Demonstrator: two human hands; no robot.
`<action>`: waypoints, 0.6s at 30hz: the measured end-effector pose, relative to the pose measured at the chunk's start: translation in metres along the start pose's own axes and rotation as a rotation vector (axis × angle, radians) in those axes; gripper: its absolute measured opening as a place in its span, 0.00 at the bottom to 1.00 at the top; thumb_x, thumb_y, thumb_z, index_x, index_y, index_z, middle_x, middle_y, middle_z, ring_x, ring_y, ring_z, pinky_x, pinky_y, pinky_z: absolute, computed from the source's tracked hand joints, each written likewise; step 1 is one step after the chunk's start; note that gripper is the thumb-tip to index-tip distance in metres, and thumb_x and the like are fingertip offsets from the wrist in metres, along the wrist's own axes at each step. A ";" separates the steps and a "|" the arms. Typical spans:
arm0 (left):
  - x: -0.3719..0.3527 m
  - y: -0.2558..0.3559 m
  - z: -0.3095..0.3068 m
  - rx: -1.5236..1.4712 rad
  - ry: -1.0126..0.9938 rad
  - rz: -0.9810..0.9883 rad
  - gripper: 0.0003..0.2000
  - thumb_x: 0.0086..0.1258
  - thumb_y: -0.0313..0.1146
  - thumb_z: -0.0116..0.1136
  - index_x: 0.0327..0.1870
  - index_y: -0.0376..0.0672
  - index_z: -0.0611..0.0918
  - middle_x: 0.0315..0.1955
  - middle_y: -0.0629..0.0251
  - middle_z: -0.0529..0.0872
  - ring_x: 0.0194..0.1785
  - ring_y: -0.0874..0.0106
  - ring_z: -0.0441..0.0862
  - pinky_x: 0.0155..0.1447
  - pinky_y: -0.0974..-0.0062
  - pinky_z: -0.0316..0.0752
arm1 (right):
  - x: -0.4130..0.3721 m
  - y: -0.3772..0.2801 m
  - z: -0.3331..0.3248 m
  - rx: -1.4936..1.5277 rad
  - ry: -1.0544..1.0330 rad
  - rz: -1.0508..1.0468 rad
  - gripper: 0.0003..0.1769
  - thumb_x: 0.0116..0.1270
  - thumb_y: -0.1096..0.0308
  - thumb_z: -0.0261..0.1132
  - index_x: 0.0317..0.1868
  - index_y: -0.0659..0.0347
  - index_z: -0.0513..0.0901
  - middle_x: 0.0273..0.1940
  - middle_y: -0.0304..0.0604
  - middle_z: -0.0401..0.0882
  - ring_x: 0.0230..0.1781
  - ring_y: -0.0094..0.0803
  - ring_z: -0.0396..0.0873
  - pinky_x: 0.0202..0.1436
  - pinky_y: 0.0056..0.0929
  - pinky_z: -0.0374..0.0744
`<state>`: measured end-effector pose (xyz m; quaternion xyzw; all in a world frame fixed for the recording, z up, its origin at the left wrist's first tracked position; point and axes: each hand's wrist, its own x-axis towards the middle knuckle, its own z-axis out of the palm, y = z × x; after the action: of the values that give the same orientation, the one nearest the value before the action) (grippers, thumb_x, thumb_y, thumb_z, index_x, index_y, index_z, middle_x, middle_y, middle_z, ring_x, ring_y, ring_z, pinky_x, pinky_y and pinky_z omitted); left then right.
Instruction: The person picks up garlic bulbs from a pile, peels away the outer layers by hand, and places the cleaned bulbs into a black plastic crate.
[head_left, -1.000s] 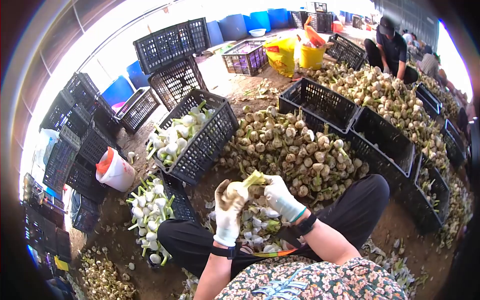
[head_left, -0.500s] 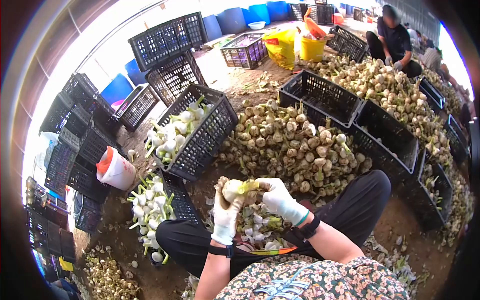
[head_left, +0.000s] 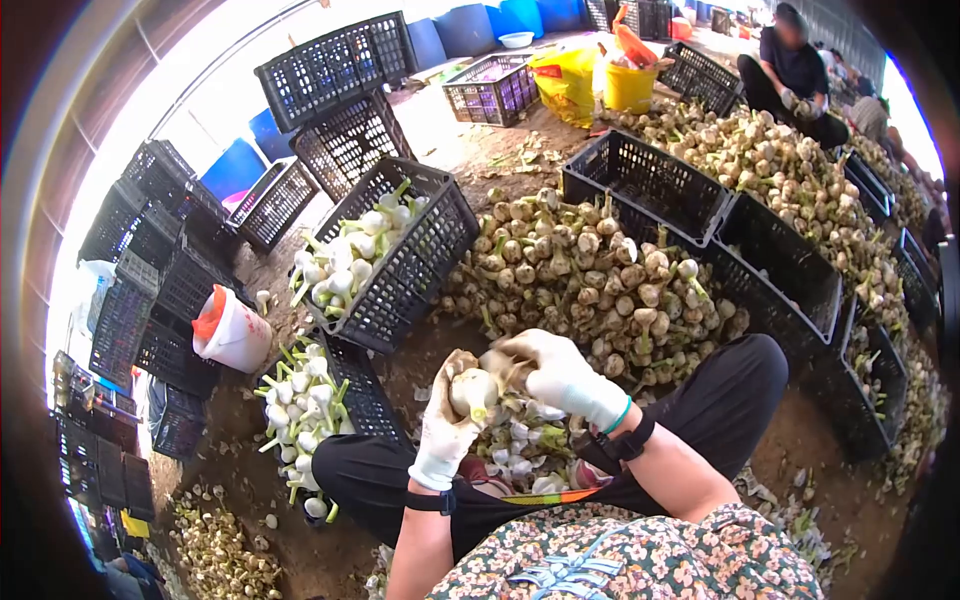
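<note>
My left hand, in a whitish glove soiled at the fingers, is closed around a garlic bulb. The bulb looks pale and cleaned, its short cut stem pointing down toward me. Just right of it is my right hand, gloved too, with curled fingers smeared by motion. Something brownish shows at its fingertips, too blurred to name. Below both hands, loose garlic skins lie between my legs. Beyond them rises a heap of unpeeled garlic.
A tilted black crate holds white garlic bulbs; more trimmed garlic lies by my left knee. Black crates line the right side. A white bucket stands left. Another person sits at the far right heap.
The bulb has turned in my left hand, its stem now toward me. My right hand has shifted off the bulb's stem end and up, moving quickly.
</note>
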<state>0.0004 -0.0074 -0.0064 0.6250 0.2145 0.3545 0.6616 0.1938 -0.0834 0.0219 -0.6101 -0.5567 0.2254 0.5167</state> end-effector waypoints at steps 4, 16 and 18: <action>0.003 0.005 0.008 0.145 0.040 -0.073 0.45 0.54 0.28 0.78 0.73 0.35 0.63 0.67 0.55 0.69 0.67 0.67 0.72 0.70 0.69 0.70 | 0.006 -0.019 0.002 -0.201 -0.109 -0.237 0.10 0.56 0.69 0.64 0.37 0.64 0.87 0.35 0.50 0.82 0.36 0.48 0.83 0.41 0.41 0.81; 0.006 -0.004 0.002 0.303 -0.079 -0.081 0.46 0.53 0.21 0.74 0.75 0.37 0.59 0.64 0.56 0.71 0.67 0.65 0.71 0.72 0.69 0.67 | 0.013 -0.009 0.014 -0.550 -0.243 -0.258 0.09 0.52 0.69 0.64 0.33 0.64 0.84 0.33 0.53 0.81 0.35 0.50 0.82 0.40 0.43 0.80; 0.008 -0.004 0.003 0.169 -0.036 -0.075 0.46 0.53 0.20 0.73 0.74 0.38 0.59 0.64 0.57 0.72 0.67 0.66 0.72 0.72 0.69 0.67 | 0.017 0.001 0.014 -0.386 -0.179 -0.151 0.10 0.52 0.69 0.64 0.35 0.65 0.84 0.34 0.54 0.82 0.37 0.51 0.83 0.42 0.43 0.80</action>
<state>0.0083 -0.0038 -0.0084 0.6763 0.2549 0.2989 0.6231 0.1867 -0.0628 0.0212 -0.6319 -0.6773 0.1283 0.3544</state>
